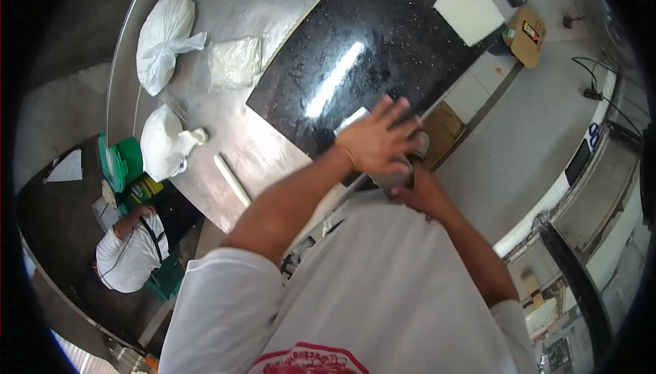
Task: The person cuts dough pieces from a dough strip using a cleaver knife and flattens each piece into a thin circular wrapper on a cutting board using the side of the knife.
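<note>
My left hand (380, 143) is open, fingers spread, over the near edge of a glossy black slab (403, 46). Beside its wrist a flat, pale rectangular piece (352, 120) lies on the slab; I cannot make out its kind. Close to my body, my right hand (427, 195) is curled round a dull greyish thing (393, 178), which the left hand partly covers. A white rolling pin (232, 180) rests on the steel table (273, 152), left of my left forearm.
Two tied white plastic bags (164, 39) and a clear plastic packet (236, 63) lie on the steel table. On the slab's far right sits a white square sheet (469, 10). A cardboard box (525, 35) stands beyond it. Another person (133, 254) is at lower left, near a green bin (121, 162).
</note>
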`<state>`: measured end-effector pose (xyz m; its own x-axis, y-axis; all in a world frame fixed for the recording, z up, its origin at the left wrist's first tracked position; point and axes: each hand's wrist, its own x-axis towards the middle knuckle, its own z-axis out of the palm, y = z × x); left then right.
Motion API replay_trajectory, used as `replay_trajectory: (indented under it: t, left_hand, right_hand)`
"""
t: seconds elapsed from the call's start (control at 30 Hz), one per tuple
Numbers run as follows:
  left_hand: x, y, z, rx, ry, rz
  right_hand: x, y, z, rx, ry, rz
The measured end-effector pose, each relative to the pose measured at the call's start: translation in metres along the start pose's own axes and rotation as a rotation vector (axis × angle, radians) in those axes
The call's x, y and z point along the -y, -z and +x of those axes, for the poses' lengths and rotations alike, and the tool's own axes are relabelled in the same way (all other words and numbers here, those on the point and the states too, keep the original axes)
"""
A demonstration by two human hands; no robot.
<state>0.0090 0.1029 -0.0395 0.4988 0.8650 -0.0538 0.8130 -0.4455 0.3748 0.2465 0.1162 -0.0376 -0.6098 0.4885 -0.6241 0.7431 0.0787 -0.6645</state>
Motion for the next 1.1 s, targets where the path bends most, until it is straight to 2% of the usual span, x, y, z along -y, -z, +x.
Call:
replay_trajectory:
  t: [0.03, 0.07, 0.13, 0.17, 0.23, 0.3, 0.33, 0.37, 0.43, 0.47, 0.5, 0.53, 0.6, 0.63, 0.7, 0.77, 0.83, 0.87, 0.93, 1.0, 1.1]
  left_hand:
    - [0.012, 0.0, 0.007, 0.005, -0.007, -0.005]
    - [0.015, -0.005, 0.015, -0.047, -0.036, 0.04]
    - [0.02, 0.002, 0.025, -0.101, -0.024, 0.049]
    - [0.028, 0.003, 0.028, -0.101, -0.041, 0.053]
    - [0.053, 0.015, 0.033, -0.166, 0.082, 0.173]
    - [0.068, 0.026, 0.04, -0.183, 0.093, 0.206]
    - [0.069, 0.027, 0.041, -0.192, 0.101, 0.204]
    - [0.061, 0.022, 0.035, -0.196, 0.109, 0.201]
    - [0.023, -0.003, 0.007, -0.165, 0.083, 0.063]
    - [0.001, -0.01, -0.002, -0.134, 0.037, 0.02]
    - [-0.012, -0.013, -0.001, -0.107, -0.018, -0.016]
    - [-0.012, -0.016, 0.009, -0.125, -0.042, -0.007]
    - [0.016, -0.012, 0.03, -0.165, -0.032, 0.019]
    - [0.023, 0.0, 0.038, -0.209, -0.023, 0.06]
    - [0.043, 0.022, 0.045, -0.216, 0.076, 0.144]
    - [0.065, 0.023, 0.047, -0.244, 0.113, 0.171]
    - [0.055, 0.023, 0.041, -0.221, 0.114, 0.135]
    - [0.051, 0.022, 0.038, -0.197, 0.114, 0.093]
    - [0.007, 0.001, 0.015, -0.112, 0.09, 0.031]
    - [0.002, -0.005, 0.026, -0.069, 0.071, -0.01]
    - [-0.004, -0.009, 0.043, -0.122, 0.019, -0.007]
  right_hand:
    - [0.01, 0.001, 0.0, -0.102, -0.049, -0.083]
    - [0.014, 0.01, 0.002, -0.037, -0.164, -0.053]
    - [0.037, 0.038, 0.02, 0.014, -0.208, -0.093]
    - [0.045, 0.053, 0.032, 0.035, -0.204, -0.151]
    - [0.063, 0.081, 0.056, 0.035, -0.12, -0.159]
    - [0.068, 0.077, 0.055, 0.069, -0.052, -0.157]
    - [0.06, 0.065, 0.051, -0.016, -0.018, -0.136]
    - [0.051, 0.057, 0.048, -0.098, 0.015, -0.122]
    - [0.017, 0.026, 0.013, -0.01, 0.064, -0.017]
    - [-0.008, 0.001, -0.004, -0.078, 0.093, -0.027]
    - [0.0, 0.002, -0.001, -0.156, 0.125, -0.038]
    - [0.002, 0.011, 0.01, -0.162, 0.115, -0.037]
    - [0.016, 0.033, 0.01, -0.061, -0.146, -0.073]
    - [0.029, 0.044, 0.008, -0.055, -0.177, -0.057]
    - [0.052, 0.084, 0.047, 0.026, -0.075, -0.246]
    - [0.055, 0.089, 0.066, -0.02, -0.003, -0.248]
    - [0.038, 0.072, 0.063, -0.022, 0.047, -0.255]
    - [0.017, 0.054, 0.051, -0.006, 0.105, -0.145]
    - [0.002, 0.036, 0.02, 0.034, 0.167, -0.033]
    - [0.002, 0.034, 0.001, 0.029, -0.062, -0.151]
    - [0.001, 0.063, 0.024, 0.065, -0.12, -0.161]
